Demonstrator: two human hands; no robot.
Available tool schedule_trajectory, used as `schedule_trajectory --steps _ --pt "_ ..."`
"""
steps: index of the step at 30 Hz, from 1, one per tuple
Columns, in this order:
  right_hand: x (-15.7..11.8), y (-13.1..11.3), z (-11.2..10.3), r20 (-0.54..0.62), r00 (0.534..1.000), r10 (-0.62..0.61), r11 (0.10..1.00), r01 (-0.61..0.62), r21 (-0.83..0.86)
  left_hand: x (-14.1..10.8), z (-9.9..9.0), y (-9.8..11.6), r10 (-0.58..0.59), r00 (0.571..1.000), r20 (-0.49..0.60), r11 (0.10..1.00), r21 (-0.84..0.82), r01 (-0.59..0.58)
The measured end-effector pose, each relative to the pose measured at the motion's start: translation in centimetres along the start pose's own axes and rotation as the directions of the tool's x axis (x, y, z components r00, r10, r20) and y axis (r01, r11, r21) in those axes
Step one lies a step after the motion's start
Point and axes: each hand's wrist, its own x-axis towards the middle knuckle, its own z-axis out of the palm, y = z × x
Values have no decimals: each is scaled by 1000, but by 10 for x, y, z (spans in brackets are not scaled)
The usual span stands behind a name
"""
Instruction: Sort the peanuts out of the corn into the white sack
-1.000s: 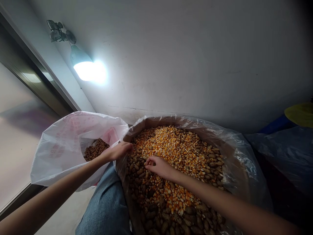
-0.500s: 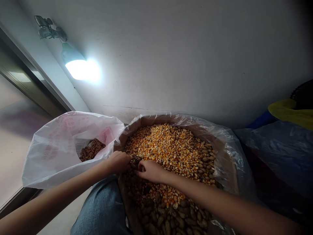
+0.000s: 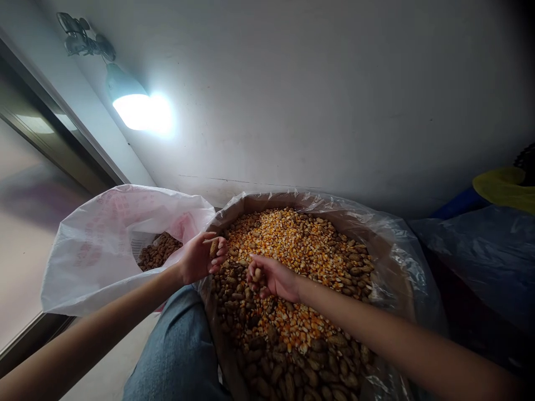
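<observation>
A large sack with a clear plastic liner holds yellow corn kernels mixed with unshelled peanuts. Over its left edge my left hand is turned palm up, its fingers curled round a peanut. My right hand is just above the corn, fingers closed on another peanut. The two hands are apart. Left of them stands an open white plastic bag with small reddish-brown nuts inside.
A lit bulb hangs from a clamp on the pale wall. My jeans-covered knee is between the bag and the sack. Yellow cloth and plastic sheeting are at the right.
Both hands have risen from the peanuts and turned so that their palms and the held peanuts show. The right hand has also shifted slightly right. The view has moved a little.
</observation>
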Motion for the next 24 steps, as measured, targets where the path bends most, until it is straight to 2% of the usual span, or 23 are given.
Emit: schedule_trajectory --steps 2,3,4,5,6,8,9,11,12,14,17,20,22,24 --pt "2 3 1 -82 996 -25 958 1 -286 2 2 -3 -1 1000 -24 982 189 6" --pt "3 4 1 -107 991 -82 887 24 -461 2 2 -4 16 999 -29 936 352 -5" --pt "2 6 1 -110 981 -162 767 55 -639 1 3 -6 49 999 -17 842 539 -32" --pt "2 7 2 -81 965 -251 599 90 -796 0 3 -8 84 996 17 691 719 -71" --pt "0 9 3 -21 944 -330 399 119 -909 -1 3 -9 109 992 68 501 858 -113" --pt "-4 12 6 123 914 -387 11 138 -990 -3 5 -13 93 980 176 130 974 -187" --pt "-6 13 8 179 915 -361 -138 137 -981 -4 5 -14 62 976 209 -3 978 -209" --pt "-9 16 12 242 930 -276 -330 145 -933 -3 7 -17 -5 969 246 -159 957 -243" --pt "-9 18 14 255 937 -240 -382 150 -912 -2 7 -17 -35 965 259 -198 945 -261" --pt "-10 18 16 259 939 -225 -426 144 -893 1 8 -17 -75 961 268 -231 932 -278" --pt "-9 15 12 264 926 -269 -428 130 -894 5 9 -16 -104 958 266 -236 929 -284" --pt "-9 12 5 285 928 -242 -445 154 -882 6 9 -15 -116 956 269 -223 931 -289" --pt "-10 12 1 286 933 -217 -440 168 -882 7 8 -15 -101 962 254 -149 952 -268" --pt "-10 13 -1 274 931 -241 -367 174 -914 8 5 -13 -86 962 258 15 966 -258"
